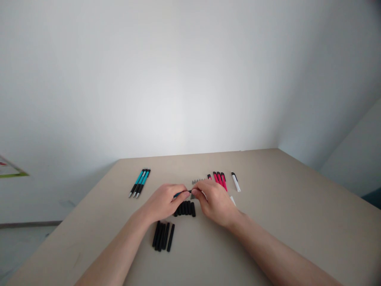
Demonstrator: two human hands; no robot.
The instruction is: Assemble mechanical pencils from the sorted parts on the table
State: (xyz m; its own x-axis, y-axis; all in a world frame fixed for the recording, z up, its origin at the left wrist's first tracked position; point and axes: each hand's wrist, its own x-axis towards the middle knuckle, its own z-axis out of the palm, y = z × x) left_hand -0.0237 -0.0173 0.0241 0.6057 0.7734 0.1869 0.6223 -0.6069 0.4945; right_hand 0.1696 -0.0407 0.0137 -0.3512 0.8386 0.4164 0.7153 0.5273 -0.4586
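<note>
Teal pens point(139, 182), pink pens point(219, 179), black caps point(163, 236)

Both hands meet over the middle of the table point(297, 206), the left hand point(163, 201) and right hand point(216, 201) pinching a thin pen part point(183, 192) between them. Directly under that grip lies a row of short black caps point(186, 208), so there is little room to drop straight down. Nearer the body, below the left wrist, a cluster of black barrels point(163, 236) blocks the way. Beyond the grip, left, three teal pens point(139, 182) lie well apart — an open lane runs between them and the left hand. Beyond the right hand sit small metal tips point(197, 181), pink pens point(219, 179) and a white pen point(235, 182) (closely packed). Far right and far left of the grip the table is bare — wide passage.
</note>
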